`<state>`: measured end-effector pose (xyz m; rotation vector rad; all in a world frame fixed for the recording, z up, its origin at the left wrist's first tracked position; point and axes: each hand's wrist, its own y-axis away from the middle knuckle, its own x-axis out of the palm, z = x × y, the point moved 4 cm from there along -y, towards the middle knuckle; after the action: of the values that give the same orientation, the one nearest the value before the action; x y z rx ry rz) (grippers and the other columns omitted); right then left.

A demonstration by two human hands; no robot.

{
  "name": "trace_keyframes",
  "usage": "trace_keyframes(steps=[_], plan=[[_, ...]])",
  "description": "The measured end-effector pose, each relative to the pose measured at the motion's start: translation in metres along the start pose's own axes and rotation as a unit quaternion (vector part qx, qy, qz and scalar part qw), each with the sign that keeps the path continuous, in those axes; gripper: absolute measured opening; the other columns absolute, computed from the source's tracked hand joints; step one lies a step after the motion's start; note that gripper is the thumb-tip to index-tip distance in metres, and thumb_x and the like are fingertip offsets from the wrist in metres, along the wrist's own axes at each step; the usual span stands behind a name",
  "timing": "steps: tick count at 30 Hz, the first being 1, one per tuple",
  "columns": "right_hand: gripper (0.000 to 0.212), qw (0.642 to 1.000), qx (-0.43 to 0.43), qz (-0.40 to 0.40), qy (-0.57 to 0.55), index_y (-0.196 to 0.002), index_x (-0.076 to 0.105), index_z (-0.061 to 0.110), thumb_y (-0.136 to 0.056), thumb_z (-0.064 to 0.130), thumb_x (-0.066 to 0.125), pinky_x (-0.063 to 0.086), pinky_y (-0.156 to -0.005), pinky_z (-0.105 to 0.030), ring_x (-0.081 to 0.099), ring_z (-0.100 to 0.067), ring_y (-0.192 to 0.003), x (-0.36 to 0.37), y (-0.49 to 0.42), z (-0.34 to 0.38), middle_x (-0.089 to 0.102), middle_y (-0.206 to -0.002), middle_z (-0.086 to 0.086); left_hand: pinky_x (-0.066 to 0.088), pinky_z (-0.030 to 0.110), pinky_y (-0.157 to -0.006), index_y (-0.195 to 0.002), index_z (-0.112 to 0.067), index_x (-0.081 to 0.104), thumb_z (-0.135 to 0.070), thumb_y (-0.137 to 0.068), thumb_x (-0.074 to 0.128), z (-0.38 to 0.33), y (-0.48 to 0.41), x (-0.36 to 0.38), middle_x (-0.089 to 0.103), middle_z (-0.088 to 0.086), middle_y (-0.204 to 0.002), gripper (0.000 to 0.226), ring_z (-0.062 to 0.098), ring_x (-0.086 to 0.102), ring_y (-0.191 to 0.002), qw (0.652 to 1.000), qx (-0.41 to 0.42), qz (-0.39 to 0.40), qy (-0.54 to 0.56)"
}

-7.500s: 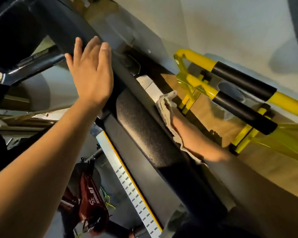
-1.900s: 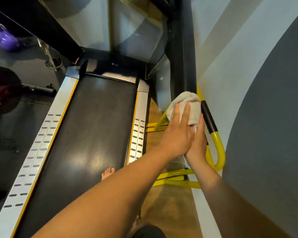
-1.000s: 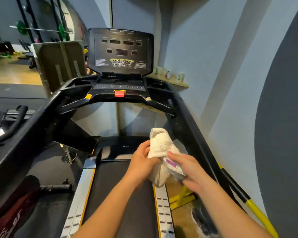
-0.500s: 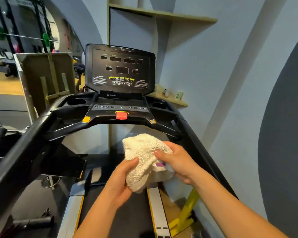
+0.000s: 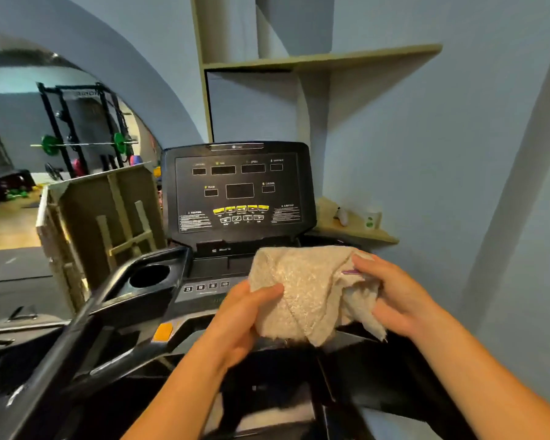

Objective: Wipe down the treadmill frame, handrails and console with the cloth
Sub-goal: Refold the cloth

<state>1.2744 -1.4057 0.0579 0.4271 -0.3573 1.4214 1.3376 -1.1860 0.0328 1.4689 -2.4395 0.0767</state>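
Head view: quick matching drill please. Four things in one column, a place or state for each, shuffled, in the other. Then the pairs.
1. cloth
2. console
3. cup holder
4. barbell

A. on the rack far left, green plates
B. held by both hands
C. empty, left of the button row
D. upright, screens dark

Pairs: 1-B, 2-D, 3-C, 4-A

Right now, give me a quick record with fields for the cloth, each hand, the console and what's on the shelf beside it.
cloth: bunched cloth, held up in front of the console
left hand: left hand grips the cloth's left side
right hand: right hand pinches its right side
console: console, screen dark, not touched
shelf: shelf holds two small items, too blurred to name
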Motion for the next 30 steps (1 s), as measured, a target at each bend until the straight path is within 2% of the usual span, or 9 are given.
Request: trace_keyframes(steps=[3, 6, 11, 14, 17, 22, 25, 27, 30], plan=[[0.036, 0.998, -0.024, -0.05, 0.044, -0.119, 0.063, 0.004, -0.084, -0.003, 0.064, 0.054, -0.084, -0.046, 0.068, -0.035, -0.101, -0.008, -0.038, 0.011, 0.068, -0.113, -0.023, 0.055, 0.034, -0.065, -0.12, -0.013, 0.062, -0.019, -0.092, 0.065, -0.023, -0.047, 0.01, 0.075, 0.008, -0.105, 0.029, 0.025, 0.073, -0.091, 1.0, 0.0, 0.015, -0.009], [0.034, 0.989, -0.092, -0.116, 0.023, -0.115, 0.064, 0.008, -0.082, -0.001, 0.068, 0.057, -0.075, -0.042, 0.071, -0.031, -0.092, -0.016, -0.071, 0.041, 0.072, -0.104, -0.018, 0.056, 0.033, -0.066, -0.119, -0.019, 0.064, -0.025, -0.089, 0.068, -0.035, -0.091, 0.041, 0.075, 0.004, -0.106, 0.031, 0.021, 0.073, -0.092, 0.997, 0.005, 0.069, -0.04], [0.022, 0.962, -0.201, -0.17, 0.077, -0.108, 0.066, 0.015, -0.087, 0.01, 0.067, 0.056, -0.076, -0.041, 0.071, -0.028, -0.094, -0.033, -0.128, 0.116, 0.071, -0.108, -0.015, 0.053, 0.051, -0.093, -0.122, -0.014, 0.063, -0.013, -0.088, 0.07, -0.072, -0.183, 0.095, 0.074, 0.008, -0.11, 0.035, 0.028, 0.07, -0.104, 0.992, 0.071, 0.085, -0.058], [0.036, 0.968, -0.218, -0.081, 0.092, -0.12, 0.06, 0.028, -0.086, 0.018, 0.063, 0.055, -0.079, -0.042, 0.069, -0.023, -0.101, -0.038, -0.161, 0.172, 0.068, -0.119, -0.011, 0.053, 0.052, -0.093, -0.122, -0.013, 0.064, -0.009, -0.09, 0.065, -0.12, -0.248, 0.128, 0.072, 0.013, -0.113, 0.032, 0.032, 0.069, -0.106, 0.986, 0.109, 0.122, -0.004], [0.056, 0.973, -0.194, 0.039, 0.12, -0.132, 0.046, 0.042, -0.088, 0.009, 0.058, 0.054, -0.084, -0.05, 0.065, -0.028, -0.112, -0.032, -0.203, 0.232, 0.064, -0.128, 0.0, 0.056, 0.047, -0.086, -0.124, -0.012, 0.062, -0.003, -0.09, 0.061, -0.177, -0.317, 0.162, 0.07, 0.018, -0.115, 0.035, 0.035, 0.068, -0.106, 0.973, 0.129, 0.181, 0.061], [0.046, 0.926, -0.311, -0.084, 0.196, -0.124, 0.049, 0.032, -0.089, 0.005, 0.064, 0.054, -0.073, -0.037, 0.072, -0.023, -0.086, -0.032, -0.281, 0.37, 0.068, -0.114, -0.005, 0.059, 0.038, -0.073, -0.13, -0.027, 0.039, 0.003, -0.086, 0.066, -0.299, -0.423, 0.212, 0.063, 0.01, -0.121, 0.06, 0.03, 0.067, -0.106, 0.952, 0.25, 0.169, 0.045], [0.031, 0.875, -0.38, -0.154, 0.257, -0.115, 0.05, 0.026, -0.092, 0.013, 0.065, 0.053, -0.061, -0.032, 0.069, -0.02, -0.073, -0.026, -0.32, 0.449, 0.064, -0.11, -0.005, 0.059, 0.039, -0.082, -0.13, -0.045, 0.033, -0.002, -0.086, 0.069, -0.374, -0.474, 0.258, 0.061, 0.002, -0.121, 0.071, 0.024, 0.066, -0.106, 0.917, 0.363, 0.167, -0.02], [0.023, 0.838, -0.417, -0.193, 0.295, -0.113, 0.053, 0.023, -0.093, 0.018, 0.064, 0.055, -0.06, -0.032, 0.067, -0.022, -0.076, -0.024, -0.342, 0.501, 0.065, -0.11, -0.009, 0.058, 0.036, -0.084, -0.127, -0.041, 0.044, -0.007, -0.087, 0.069, -0.417, -0.507, 0.289, 0.058, -0.002, -0.124, 0.058, 0.02, 0.065, -0.105, 0.882, 0.441, 0.144, -0.076], [0.029, 0.811, -0.38, -0.197, 0.399, -0.122, 0.056, 0.024, -0.097, 0.036, 0.056, 0.058, -0.082, -0.043, 0.068, -0.029, -0.096, -0.03, -0.378, 0.56, 0.066, -0.115, -0.008, 0.055, 0.027, -0.069, -0.12, -0.027, 0.059, -0.018, -0.092, 0.063, -0.464, -0.557, 0.319, 0.061, 0.004, -0.123, 0.03, 0.02, 0.063, -0.098, 0.844, 0.502, 0.066, -0.175]])
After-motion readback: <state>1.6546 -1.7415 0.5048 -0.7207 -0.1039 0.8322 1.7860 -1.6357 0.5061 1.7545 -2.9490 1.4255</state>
